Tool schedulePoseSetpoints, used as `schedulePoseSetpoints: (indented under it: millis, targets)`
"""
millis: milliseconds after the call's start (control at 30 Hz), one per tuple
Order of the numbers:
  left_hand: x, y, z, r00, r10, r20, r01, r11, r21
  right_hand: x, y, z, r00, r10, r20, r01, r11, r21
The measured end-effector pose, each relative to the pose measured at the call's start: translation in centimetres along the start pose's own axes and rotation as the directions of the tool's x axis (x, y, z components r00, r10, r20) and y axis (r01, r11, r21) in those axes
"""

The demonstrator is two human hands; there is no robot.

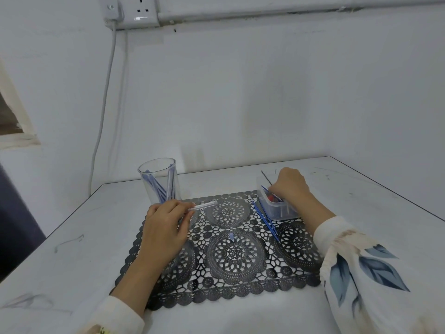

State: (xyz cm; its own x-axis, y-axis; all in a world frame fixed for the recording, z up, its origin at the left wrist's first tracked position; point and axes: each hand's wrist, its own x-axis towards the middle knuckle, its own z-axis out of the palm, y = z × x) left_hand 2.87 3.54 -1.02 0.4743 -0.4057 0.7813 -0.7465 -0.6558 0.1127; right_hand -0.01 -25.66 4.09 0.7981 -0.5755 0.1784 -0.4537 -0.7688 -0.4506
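My left hand (pixel 165 229) pinches a clear pen barrel (pixel 203 206) that points right over the dark lace placemat (pixel 236 251). Behind that hand stands a clear plastic cup (pixel 159 180) holding several blue pens. My right hand (pixel 290 186) reaches down into a small clear plastic box (pixel 280 208) at the mat's far right corner, fingers curled among its pen parts; what they hold is hidden. A thin blue refill (pixel 266 221) lies on the mat left of the box. A small blue cap (pixel 231 236) lies near the mat's middle.
The white table (pixel 72 237) meets a white wall at the back. A wall socket (pixel 137 10) with a cable (pixel 106 92) hangs down at the left. The table's right edge runs diagonally past the box.
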Motion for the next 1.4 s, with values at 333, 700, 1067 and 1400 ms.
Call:
schedulePoseSetpoints:
  millis: [333, 700, 1067, 1400]
  targets:
    - [-0.1, 0.0, -0.1, 1.000, -0.028, -0.004, 0.028, 1.000, -0.012, -5.1, -5.5, -1.6, 0.870, -0.392, -0.300, 0.493, 0.709, 0.504]
    - [0.0, -0.1, -0.3, 0.999, -0.049, -0.021, 0.048, 0.998, -0.027, -7.4, -3.5, 3.5, 0.507, -0.728, -0.462, 0.845, 0.524, 0.102]
    - [0.0, -0.3, -0.2, 0.999, -0.048, -0.004, 0.047, 0.998, -0.045, -6.1, -1.7, 3.8, 0.329, -0.880, -0.342, 0.820, 0.446, -0.359]
    - [0.1, -0.4, -0.2, 0.999, -0.036, -0.010, 0.036, 0.999, -0.040, -6.6, -1.8, 4.0, 0.374, -0.897, -0.236, 0.828, 0.438, -0.351]
